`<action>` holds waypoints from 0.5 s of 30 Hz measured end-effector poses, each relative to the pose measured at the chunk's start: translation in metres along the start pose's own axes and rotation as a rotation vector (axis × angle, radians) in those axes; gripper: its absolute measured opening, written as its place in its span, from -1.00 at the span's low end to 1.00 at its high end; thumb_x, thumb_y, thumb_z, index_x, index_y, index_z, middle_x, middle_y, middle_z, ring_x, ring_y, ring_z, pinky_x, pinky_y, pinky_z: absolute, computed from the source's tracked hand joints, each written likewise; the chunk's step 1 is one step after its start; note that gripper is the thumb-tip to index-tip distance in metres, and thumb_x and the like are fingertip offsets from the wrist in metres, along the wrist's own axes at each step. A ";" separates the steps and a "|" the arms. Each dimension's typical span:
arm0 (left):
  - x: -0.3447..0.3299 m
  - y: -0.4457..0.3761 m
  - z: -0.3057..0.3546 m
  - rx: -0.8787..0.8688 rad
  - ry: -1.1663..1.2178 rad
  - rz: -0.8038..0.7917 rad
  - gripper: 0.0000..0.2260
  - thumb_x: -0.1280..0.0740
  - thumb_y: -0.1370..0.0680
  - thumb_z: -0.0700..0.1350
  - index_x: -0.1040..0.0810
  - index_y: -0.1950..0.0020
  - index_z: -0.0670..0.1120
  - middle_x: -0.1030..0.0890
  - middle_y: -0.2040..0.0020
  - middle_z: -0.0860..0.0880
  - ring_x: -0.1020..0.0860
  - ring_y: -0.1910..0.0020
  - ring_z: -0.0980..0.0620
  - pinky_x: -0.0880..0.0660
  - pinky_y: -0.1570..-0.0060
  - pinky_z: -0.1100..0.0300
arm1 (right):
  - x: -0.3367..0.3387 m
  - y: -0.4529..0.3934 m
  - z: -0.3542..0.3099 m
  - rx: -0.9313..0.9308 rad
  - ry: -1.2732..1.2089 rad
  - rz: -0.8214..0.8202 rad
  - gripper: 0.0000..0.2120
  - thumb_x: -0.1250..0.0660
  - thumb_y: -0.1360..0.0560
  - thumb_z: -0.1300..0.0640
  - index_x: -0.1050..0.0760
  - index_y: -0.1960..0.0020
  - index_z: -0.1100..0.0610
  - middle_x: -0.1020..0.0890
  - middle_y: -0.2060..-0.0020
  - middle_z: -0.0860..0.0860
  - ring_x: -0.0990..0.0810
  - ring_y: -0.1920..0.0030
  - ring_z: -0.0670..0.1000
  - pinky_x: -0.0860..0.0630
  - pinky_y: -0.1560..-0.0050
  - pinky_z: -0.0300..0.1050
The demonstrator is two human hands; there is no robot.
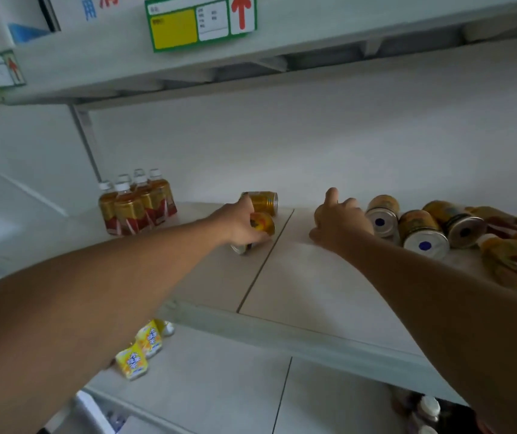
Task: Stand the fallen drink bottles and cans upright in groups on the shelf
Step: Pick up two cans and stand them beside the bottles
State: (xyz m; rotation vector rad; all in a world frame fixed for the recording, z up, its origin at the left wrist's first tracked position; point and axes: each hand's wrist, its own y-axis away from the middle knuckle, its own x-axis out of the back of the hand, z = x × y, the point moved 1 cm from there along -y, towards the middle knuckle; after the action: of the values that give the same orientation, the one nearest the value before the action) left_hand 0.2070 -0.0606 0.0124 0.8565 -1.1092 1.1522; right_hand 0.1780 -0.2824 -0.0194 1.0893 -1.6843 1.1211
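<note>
My left hand [240,226] grips a gold can [261,223] that lies tilted on the white shelf [297,277], near its middle. Just behind it a second gold can [263,202] lies on its side. My right hand [340,220] hovers over the shelf with its fingers apart, holding nothing, right beside three fallen gold cans [420,228] whose silver bottoms face me. Fallen amber bottles [514,261] lie at the far right. Several amber bottles with white caps [136,203] stand upright in a group at the back left.
An upper shelf with a green and yellow price tag [200,21] hangs overhead. On the lower shelf stand yellow drink cartons [139,350], with dark bottles [423,411] at the lower right. A metal bracket [86,139] holds the upper shelf at the left.
</note>
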 end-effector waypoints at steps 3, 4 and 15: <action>0.003 0.013 -0.010 -0.036 -0.003 -0.024 -0.52 -0.57 -0.47 0.18 -0.60 -0.27 -0.04 -0.69 -0.16 -0.10 -0.67 -0.10 -0.08 -0.61 -0.05 0.10 | 0.004 0.016 -0.007 -0.017 0.010 -0.016 -0.26 -0.50 -0.49 -0.04 -0.15 -0.45 0.15 -0.37 -0.08 0.20 -0.42 0.02 0.21 -0.43 0.14 0.07; 0.005 0.019 -0.014 -0.039 -0.011 -0.029 -0.55 -0.58 -0.47 0.18 -0.62 -0.24 -0.02 -0.69 -0.15 -0.08 -0.66 -0.10 -0.06 -0.61 -0.05 0.10 | 0.006 0.022 -0.010 -0.030 0.003 -0.029 -0.24 -0.50 -0.48 -0.06 -0.14 -0.46 0.14 -0.39 -0.11 0.20 -0.43 0.00 0.21 -0.43 0.13 0.07; 0.017 0.081 -0.116 -0.180 0.171 0.089 -0.28 -0.60 -0.42 0.24 -0.48 -0.50 0.04 -0.59 -0.27 0.02 -0.60 -0.11 0.00 -0.58 -0.02 0.08 | 0.032 0.094 -0.057 -0.120 0.122 -0.077 -0.54 -0.40 -0.54 -0.12 -0.51 -0.29 0.17 -0.58 -0.05 0.15 -0.60 -0.19 0.22 -0.49 -0.14 -0.01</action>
State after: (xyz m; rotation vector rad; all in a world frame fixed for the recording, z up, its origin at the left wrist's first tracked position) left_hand 0.1539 0.0705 -0.0030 0.5638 -1.0990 1.1565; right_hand 0.0891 -0.2136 0.0024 0.9831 -1.5800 1.0044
